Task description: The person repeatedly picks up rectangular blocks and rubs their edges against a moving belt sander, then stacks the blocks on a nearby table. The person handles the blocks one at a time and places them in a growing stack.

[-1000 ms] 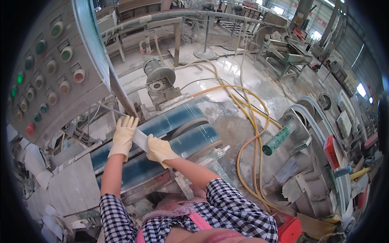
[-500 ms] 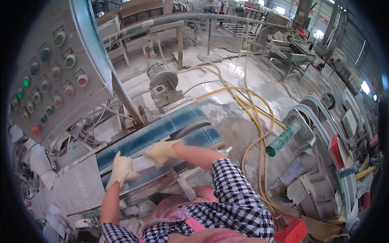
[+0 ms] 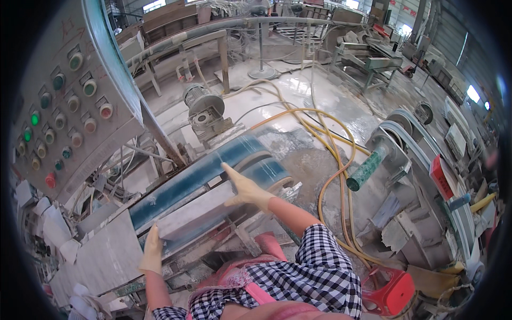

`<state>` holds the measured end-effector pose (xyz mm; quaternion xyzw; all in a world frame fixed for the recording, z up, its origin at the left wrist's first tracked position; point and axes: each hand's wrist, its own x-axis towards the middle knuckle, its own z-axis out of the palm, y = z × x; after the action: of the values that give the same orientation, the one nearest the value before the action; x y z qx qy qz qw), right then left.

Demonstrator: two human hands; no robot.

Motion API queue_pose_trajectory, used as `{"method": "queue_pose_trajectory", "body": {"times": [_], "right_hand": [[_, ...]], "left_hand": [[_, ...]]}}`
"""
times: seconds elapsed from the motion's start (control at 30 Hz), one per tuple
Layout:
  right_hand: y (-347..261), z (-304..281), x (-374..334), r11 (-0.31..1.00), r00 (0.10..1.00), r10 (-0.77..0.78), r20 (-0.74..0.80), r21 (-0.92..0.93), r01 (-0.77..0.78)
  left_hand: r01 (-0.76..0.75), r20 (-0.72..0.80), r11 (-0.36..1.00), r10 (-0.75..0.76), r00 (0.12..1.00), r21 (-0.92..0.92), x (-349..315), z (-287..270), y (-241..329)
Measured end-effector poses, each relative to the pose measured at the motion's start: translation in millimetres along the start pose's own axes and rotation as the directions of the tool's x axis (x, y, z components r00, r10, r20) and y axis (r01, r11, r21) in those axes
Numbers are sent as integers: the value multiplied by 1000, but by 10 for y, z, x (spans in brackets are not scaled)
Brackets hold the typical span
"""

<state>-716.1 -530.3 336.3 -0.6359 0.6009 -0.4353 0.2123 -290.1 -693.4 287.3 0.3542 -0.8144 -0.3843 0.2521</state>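
A pale grey stone strip (image 3: 194, 214) lies lengthwise along the blue conveyor belts (image 3: 184, 184), between my two gloved hands. My left hand (image 3: 152, 252), in a cream glove, is at its left end with the fingers pressed close together against it. At the right end, my right hand (image 3: 246, 191) spans the strip, thumb on the near side and forefinger stretched out over the far belt. The strip's underside is hidden, so I cannot tell if it rests on the belt. A flat grey plate (image 3: 98, 250) adjoins the belts on the left.
A control panel (image 3: 66, 112) with several buttons and green lights stands at the left. Behind the belts sits a grey motor (image 3: 204, 106). Yellow hoses (image 3: 338, 176) cross the wet floor. A green roller (image 3: 368, 169) juts out at right; a red stool (image 3: 392, 293) is near me.
My hands have moved apart to the strip's two ends, the left one lower and the right one rightward. More of the strip shows. The view has shifted slightly.
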Motion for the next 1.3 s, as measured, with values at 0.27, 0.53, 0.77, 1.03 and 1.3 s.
{"method": "queue_pose_trajectory", "body": {"times": [0.27,0.53,0.77,1.03,1.3], "right_hand": [[224,509,-316,734,920,389,45,588,-339],[145,281,-284,807,903,398,163,405,-429],[301,375,-317,846,931,356,82,395,-358],[637,569,-278,880,972,237,5,423,-216],[799,632,-261,910,985,170,-29,389,-145]], "left_hand": [[247,-1,630,-366,931,-736,-45,573,-295],[244,-58,956,-256,965,-164,-111,409,125],[567,102,792,-559,823,-228,124,302,-104],[527,66,811,-529,846,-252,122,371,-221],[552,8,814,-560,829,-179,151,424,-68]]}}
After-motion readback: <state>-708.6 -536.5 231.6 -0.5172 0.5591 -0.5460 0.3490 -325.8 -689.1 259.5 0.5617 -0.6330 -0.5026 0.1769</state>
